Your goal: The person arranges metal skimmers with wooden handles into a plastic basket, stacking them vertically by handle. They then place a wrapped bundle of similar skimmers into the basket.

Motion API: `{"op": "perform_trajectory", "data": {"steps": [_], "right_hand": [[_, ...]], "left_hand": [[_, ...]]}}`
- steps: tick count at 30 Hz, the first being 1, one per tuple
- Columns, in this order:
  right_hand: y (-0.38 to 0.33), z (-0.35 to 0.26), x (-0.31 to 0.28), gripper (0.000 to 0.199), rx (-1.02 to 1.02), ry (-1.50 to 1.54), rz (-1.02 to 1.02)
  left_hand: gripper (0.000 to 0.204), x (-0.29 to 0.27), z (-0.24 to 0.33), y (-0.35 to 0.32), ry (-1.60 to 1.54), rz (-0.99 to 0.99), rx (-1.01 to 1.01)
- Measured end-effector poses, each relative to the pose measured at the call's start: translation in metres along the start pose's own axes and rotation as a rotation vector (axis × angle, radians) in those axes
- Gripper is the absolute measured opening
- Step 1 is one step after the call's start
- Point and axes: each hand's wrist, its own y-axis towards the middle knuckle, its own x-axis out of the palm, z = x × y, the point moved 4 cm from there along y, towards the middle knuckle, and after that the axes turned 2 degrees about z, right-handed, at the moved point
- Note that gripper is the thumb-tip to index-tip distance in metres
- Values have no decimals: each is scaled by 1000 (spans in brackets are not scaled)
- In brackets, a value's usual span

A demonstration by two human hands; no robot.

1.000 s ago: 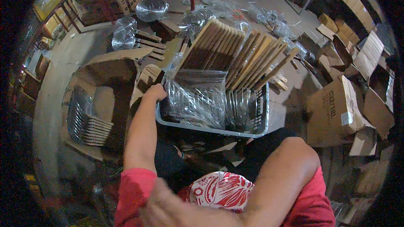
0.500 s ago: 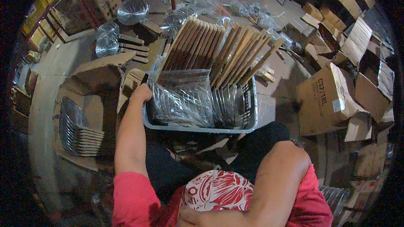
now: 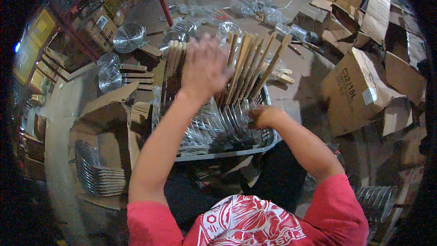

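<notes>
In front of me is a grey plastic basket, packed with round metal-headed tools whose wooden handles point up and away from me. Clear plastic wrap covers the left group of heads. My left hand, smeared by motion, is over the left handles with its fingers stretched out, hiding part of them. At the basket's right side, my right hand has curled fingers against the outermost metal heads; what they grip, if anything, is hidden.
An open cardboard box holding nested metal-headed tools stands at the left. More metal discs lie beyond it. Cardboard boxes pile up on the right. Crumpled plastic litters the floor at the back.
My left hand has let go of the basket's left side and moved up over the handles. The right hand has come from my chest to the basket's right side. The view has shifted.
</notes>
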Motion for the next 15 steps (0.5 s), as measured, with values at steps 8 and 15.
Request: {"op": "perform_trajectory", "data": {"steps": [8,15], "right_hand": [[-37,-31,-35,55,-178,363,-125],[-27,2,-30,52,-216,419,-32]], "left_hand": [[37,98,-75,30,169,-98,-83],[37,153,-100,27,219,-66,-109]]}}
